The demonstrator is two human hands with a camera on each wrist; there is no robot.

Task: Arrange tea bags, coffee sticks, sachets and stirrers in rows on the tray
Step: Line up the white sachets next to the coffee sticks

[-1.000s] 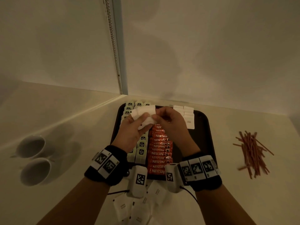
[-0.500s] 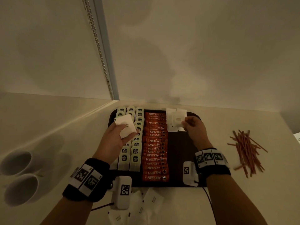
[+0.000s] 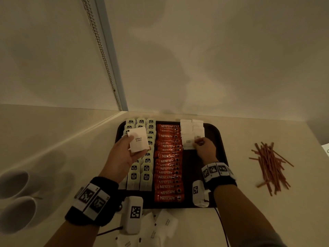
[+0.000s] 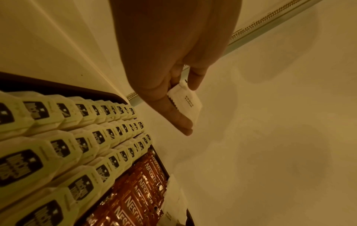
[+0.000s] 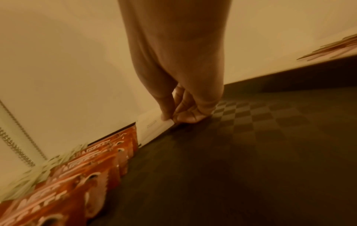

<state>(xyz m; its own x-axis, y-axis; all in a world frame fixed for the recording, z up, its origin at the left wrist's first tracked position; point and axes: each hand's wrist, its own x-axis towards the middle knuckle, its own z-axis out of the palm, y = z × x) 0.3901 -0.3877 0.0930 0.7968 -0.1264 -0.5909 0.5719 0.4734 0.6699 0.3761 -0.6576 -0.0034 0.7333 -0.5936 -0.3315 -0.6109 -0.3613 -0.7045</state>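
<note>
A dark tray (image 3: 218, 138) carries rows of pale tea bags (image 3: 146, 177), a column of orange coffee sticks (image 3: 168, 168) and two short rows of white sugar sachets (image 3: 191, 131). My left hand (image 3: 124, 154) hovers over the tea bags and holds a small stack of white sugar sachets (image 3: 138, 140), also seen pinched between thumb and fingers (image 4: 185, 100). My right hand (image 3: 204, 148) pinches the edge of a sachet (image 5: 154, 126) lying at the near end of the sachet rows, low on the tray (image 5: 251, 152). Brown stirrers (image 3: 270, 166) lie in a loose pile on the counter to the right.
Two white cups (image 3: 16, 198) stand at the left of the counter. More loose sachets (image 3: 160, 227) lie by the tray's near edge. Walls close the counter behind and to the left. The tray's right part shows bare dark surface.
My hands have parted: the right one carried a sachet from the left hand's stack over to the sachet rows and lowered it there. The left hand stayed above the tea bags.
</note>
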